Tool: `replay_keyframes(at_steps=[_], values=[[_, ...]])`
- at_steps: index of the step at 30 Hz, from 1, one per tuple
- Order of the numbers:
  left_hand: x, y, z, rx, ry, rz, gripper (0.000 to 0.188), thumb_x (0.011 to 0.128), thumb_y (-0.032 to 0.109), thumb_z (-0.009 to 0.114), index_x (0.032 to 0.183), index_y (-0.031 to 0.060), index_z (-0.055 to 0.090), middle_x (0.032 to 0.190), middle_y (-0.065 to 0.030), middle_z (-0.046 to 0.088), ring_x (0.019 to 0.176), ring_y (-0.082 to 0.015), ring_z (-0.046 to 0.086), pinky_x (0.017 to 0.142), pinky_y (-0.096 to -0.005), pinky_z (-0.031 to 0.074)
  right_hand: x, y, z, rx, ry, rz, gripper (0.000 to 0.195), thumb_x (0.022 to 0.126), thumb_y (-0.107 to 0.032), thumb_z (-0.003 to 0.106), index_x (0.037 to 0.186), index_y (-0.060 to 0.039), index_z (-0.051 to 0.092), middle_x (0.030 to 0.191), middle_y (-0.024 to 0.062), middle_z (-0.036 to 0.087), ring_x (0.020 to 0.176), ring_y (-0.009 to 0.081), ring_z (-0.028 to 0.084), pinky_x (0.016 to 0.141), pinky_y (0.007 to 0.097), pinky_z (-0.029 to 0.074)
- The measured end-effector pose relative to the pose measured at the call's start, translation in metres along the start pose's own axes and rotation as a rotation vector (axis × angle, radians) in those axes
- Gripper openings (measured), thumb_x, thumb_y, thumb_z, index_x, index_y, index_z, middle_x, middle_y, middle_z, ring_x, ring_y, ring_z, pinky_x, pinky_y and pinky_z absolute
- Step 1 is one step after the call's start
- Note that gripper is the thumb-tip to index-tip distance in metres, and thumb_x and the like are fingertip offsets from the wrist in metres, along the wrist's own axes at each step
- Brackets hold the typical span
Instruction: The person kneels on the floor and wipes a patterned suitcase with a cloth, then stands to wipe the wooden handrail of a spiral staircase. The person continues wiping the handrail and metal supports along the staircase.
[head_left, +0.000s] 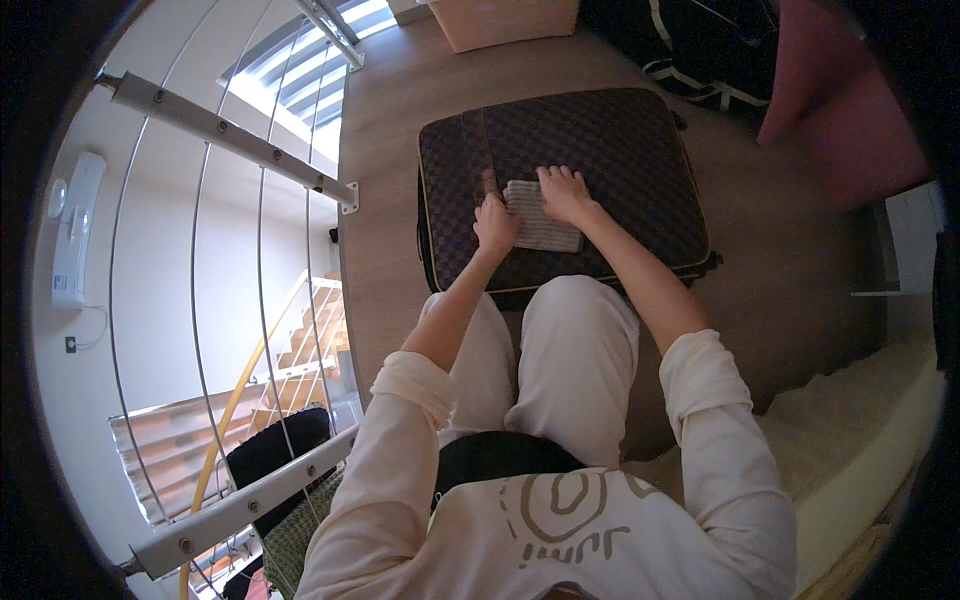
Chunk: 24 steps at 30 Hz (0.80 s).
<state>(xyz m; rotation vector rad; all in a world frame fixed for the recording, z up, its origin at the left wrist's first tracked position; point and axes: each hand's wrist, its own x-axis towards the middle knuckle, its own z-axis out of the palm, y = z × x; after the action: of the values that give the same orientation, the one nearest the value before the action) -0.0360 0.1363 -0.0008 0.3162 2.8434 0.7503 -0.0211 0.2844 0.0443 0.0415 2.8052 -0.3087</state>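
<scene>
A folded, ribbed grey cloth (551, 231) lies on the upper face of a dark checkered suitcase (592, 135), which rests flat on the floor before my knees. My left hand (496, 226) touches the cloth's left edge, its fingertips beside the brown leather tab (490, 182) of the case. Across the cloth's upper right corner rests my right hand (564, 193), fingers spread and palm down. The part of the cloth beneath the right hand is hidden. Whether either hand pinches the fabric is hard to tell.
At left runs a cable railing with white posts (247, 142), with a lower level and a staircase (307, 330) beyond. A cardboard-coloured box (502, 22) stands ahead. Black bags (712, 52) and a dark pink panel (847, 127) are at upper right. A pale mattress-like pad (847, 420) lies at lower right.
</scene>
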Motion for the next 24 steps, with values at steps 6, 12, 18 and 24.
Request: replay_keyframes(at_steps=[6, 12, 18, 24], values=[[-0.006, -0.003, -0.01, -0.549, -0.409, -0.111, 0.042, 0.066, 0.02, 0.072, 0.098, -0.0006, 0.054, 0.091, -0.0099, 0.059, 0.083, -0.0203, 0.057, 0.073, -0.0332, 0.044, -0.018, 0.006, 0.01, 0.297, -0.11, 0.007, 0.04, 0.067, -0.02, 0.065, 0.103, -0.0053, 0.053, 0.108, 0.014, 0.052, 0.103, 0.0298, 0.047, 0.088, 0.0423, 0.038], [-0.041, -0.015, -0.048, -1.285, -0.612, -0.062, 0.037, 0.072, 0.012, 0.063, 0.106, 0.0032, 0.052, 0.097, -0.0073, 0.057, 0.088, -0.0181, 0.056, 0.077, -0.0324, 0.045, -0.037, -0.011, -0.007, 0.664, 0.046, -0.3, 0.053, 0.061, -0.018, 0.069, 0.108, -0.0055, 0.048, 0.099, 0.0128, 0.056, 0.095, 0.0289, 0.054, 0.082, 0.0367, 0.042], [-0.05, -0.12, -0.134, -1.504, -0.069, -0.15, 0.033, 0.076, 0.009, 0.054, 0.109, 0.0051, 0.049, 0.098, -0.005, 0.055, 0.091, -0.0184, 0.054, 0.077, -0.0315, 0.045, -0.054, -0.057, -0.047, 0.622, 0.238, -0.436, 0.044, 0.077, -0.021, 0.058, 0.116, -0.0046, 0.047, 0.117, 0.0144, 0.047, 0.109, 0.028, 0.046, 0.093, 0.0366, 0.036], [-0.058, -0.215, -0.094, -0.747, 0.043, -0.05, 0.034, 0.073, 0.007, 0.055, 0.107, 0.0025, 0.051, 0.099, -0.006, 0.054, 0.088, -0.016, 0.05, 0.076, -0.0278, 0.04, -0.035, 0.014, -0.011, 0.042, 0.127, -0.047, 0.05, 0.074, -0.019, 0.06, 0.119, -0.0055, 0.045, 0.124, 0.0126, 0.043, 0.114, 0.0304, 0.04, 0.095, 0.0401, 0.036]])
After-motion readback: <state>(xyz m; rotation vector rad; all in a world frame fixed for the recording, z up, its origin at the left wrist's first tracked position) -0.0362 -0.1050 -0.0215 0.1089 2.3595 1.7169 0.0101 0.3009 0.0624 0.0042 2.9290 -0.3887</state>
